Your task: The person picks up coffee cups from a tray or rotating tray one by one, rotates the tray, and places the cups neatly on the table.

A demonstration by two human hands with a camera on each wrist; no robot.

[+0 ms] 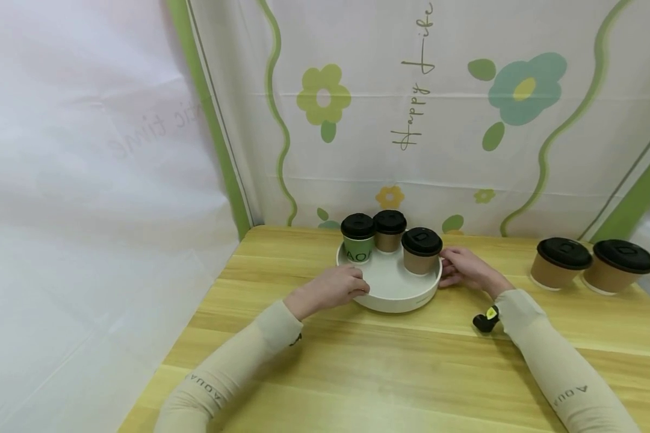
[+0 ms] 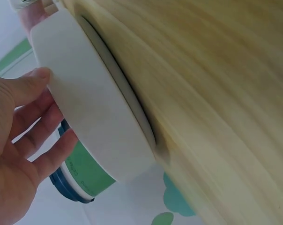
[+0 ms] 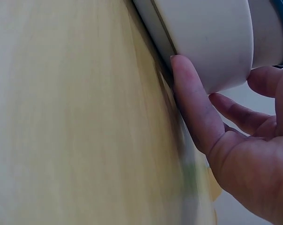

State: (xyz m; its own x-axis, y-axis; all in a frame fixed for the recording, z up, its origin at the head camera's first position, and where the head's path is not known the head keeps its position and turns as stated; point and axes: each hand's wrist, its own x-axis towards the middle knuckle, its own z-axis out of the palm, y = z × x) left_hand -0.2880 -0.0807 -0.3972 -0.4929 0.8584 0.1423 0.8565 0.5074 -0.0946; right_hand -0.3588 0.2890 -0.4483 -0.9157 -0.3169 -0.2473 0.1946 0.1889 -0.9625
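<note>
A round white tray point(image 1: 392, 285) with a low wall stands on the wooden table; a narrower base shows under it in the left wrist view. Three lidded paper cups stand upright in it: a green cup point(image 1: 359, 246) at the left, a brown cup point(image 1: 388, 239) at the back and another brown cup point(image 1: 419, 260) at the right. My left hand point(image 1: 338, 285) pinches the front left rim, thumb point(image 2: 36, 84) on the outer wall and fingers over the edge. At the right side, my right hand point(image 1: 466, 269) grips the wall, one finger point(image 3: 190, 89) low near the base.
Two more brown cups with black lids, a nearer one point(image 1: 559, 264) and one beside it point(image 1: 617, 267), stand at the table's right. A white curtain point(image 1: 379, 120) with printed flowers hangs behind the wooden table point(image 1: 379, 373). A small black device point(image 1: 486, 320) is at my right wrist.
</note>
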